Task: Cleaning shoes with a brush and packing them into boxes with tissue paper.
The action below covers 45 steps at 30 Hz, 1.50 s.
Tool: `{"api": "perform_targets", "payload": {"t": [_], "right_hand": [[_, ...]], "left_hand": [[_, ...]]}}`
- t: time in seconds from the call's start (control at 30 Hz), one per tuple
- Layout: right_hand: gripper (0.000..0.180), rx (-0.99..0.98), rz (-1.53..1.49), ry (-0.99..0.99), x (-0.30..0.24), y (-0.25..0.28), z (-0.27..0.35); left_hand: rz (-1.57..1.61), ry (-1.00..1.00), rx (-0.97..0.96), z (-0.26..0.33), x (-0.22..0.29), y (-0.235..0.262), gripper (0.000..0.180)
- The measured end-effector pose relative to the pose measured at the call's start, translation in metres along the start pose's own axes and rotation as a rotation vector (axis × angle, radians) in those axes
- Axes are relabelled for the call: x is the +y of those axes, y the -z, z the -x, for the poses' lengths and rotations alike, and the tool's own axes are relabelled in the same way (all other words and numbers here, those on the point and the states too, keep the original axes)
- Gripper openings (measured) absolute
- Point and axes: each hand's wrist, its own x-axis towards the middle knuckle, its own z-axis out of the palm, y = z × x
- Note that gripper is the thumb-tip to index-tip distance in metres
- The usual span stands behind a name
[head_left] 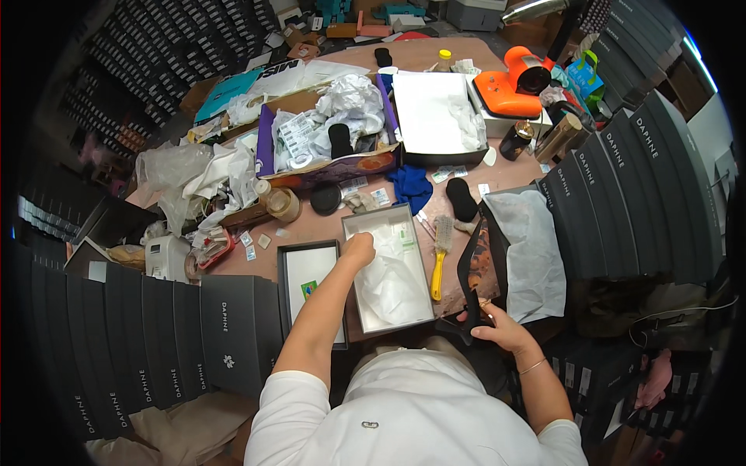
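Note:
My left hand (359, 251) is closed on white tissue paper (388, 289) inside an open shoebox (428, 299), at its left side. Beside the box on the left lies its dark-rimmed lid (337, 337), with a small green packet (309, 289) in it. At the lower right, my right hand (501, 326) is closed around the near end of a narrow, curved black item (468, 272); its kind is unclear. A brush (437, 272) with a yellow handle lies between the shoebox and that item. A white cloth bag (531, 256) lies to the right.
Dark shoeboxes stand in rows at left (241, 334) and right (653, 186). Farther back are a purple carton (326, 172) of crumpled paper, a white-lined box (431, 109), an orange device (509, 85), a blue cloth (410, 189) and a glass jar (283, 205).

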Motion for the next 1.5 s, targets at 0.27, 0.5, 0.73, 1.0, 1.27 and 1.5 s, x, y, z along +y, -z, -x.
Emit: {"api": "perform_targets", "payload": {"t": [0.27,0.5,0.73,1.0,1.27,1.5], "right_hand": [[0.075,-0.241,-0.429,0.224,-0.026,-0.014,0.015],[0.063,-0.13,-0.28,-0.123,0.02,-0.014,-0.024],[0.064,-0.163,-0.408,-0.107,0.025,-0.029,-0.015],[0.065,-0.483,-0.521,0.028,0.01,-0.022,0.005],[0.061,-0.229,-0.426,-0.037,-0.01,-0.053,-0.063],[0.066,-0.557,-1.099,0.015,0.044,-0.047,-0.051]], "left_hand": [[-0.034,-0.809,0.599,0.099,0.064,0.07,0.01],[0.578,-0.281,0.159,0.188,-0.008,-0.021,0.016],[0.154,-0.487,0.25,0.174,-0.016,0.019,0.039],[0.151,-0.286,0.338,0.14,0.0,-0.016,0.016],[0.429,-0.618,0.523,0.186,0.056,0.074,0.016],[0.783,-0.411,0.495,0.153,0.052,0.05,0.012]]}}
